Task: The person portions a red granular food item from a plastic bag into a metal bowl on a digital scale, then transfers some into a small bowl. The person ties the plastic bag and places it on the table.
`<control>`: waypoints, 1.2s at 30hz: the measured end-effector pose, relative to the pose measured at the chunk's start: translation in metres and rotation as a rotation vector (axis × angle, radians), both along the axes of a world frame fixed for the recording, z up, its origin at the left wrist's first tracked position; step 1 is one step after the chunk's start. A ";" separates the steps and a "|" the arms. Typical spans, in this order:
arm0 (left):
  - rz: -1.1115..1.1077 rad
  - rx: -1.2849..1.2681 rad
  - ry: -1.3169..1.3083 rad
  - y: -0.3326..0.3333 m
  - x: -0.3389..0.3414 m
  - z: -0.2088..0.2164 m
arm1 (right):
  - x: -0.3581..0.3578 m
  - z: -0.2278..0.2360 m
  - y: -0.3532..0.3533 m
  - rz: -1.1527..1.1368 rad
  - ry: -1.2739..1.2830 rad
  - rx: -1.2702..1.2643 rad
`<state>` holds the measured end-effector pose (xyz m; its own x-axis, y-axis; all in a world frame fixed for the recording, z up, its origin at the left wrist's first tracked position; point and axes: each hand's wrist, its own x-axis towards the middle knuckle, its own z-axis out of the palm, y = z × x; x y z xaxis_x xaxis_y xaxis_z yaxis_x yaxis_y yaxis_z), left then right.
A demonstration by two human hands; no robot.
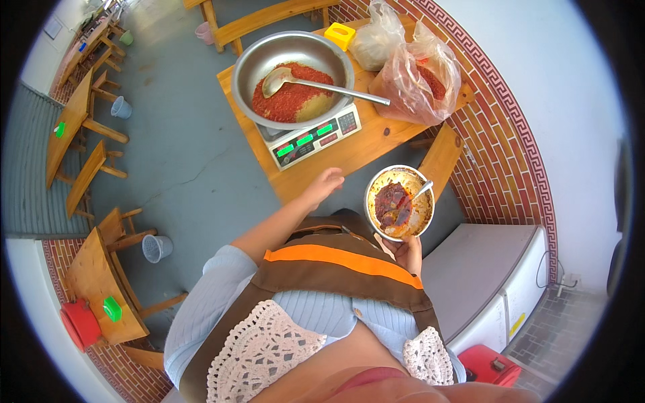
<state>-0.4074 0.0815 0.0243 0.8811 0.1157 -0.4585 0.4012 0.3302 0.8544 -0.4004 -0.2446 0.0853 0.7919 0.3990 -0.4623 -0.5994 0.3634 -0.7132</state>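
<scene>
My right hand [407,254] grips the near rim of a small metal bowl [369,209] at my front. Dark red chili paste [393,203] lies in the bowl, with oily smears up its sides and a metal spoon [423,191] leaning in it. My left hand [327,183] is raised by the table's near edge, fingers loosely stretched, holding nothing. Beyond it, a large steel basin [243,67] rests on a digital scale [316,141]. Red chili powder [289,101] and a paler yellowish powder [314,107] fill its bottom. A long-handled metal ladle [322,85] lies across the basin's rim.
The wooden table [376,138] also bears a clear bag of red powder [423,84], a whitish plastic bag [377,43] and a yellow tissue box [339,36]. A wooden bench [442,158] and a grey-topped white chest [477,269] stand right. Other tables [70,127] line the left.
</scene>
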 end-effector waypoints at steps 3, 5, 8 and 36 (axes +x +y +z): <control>0.088 0.067 -0.035 0.013 0.045 -0.034 | 0.043 -0.015 0.007 0.041 0.011 0.034; 0.163 0.073 0.024 0.025 0.065 -0.061 | 0.078 -0.036 0.013 0.053 0.047 -0.017; 0.317 -0.004 0.063 0.039 0.079 -0.097 | 0.133 -0.069 0.023 0.140 0.110 -0.007; 1.052 -0.746 0.033 0.016 0.108 -0.159 | 0.261 -0.151 0.067 0.384 0.177 -0.013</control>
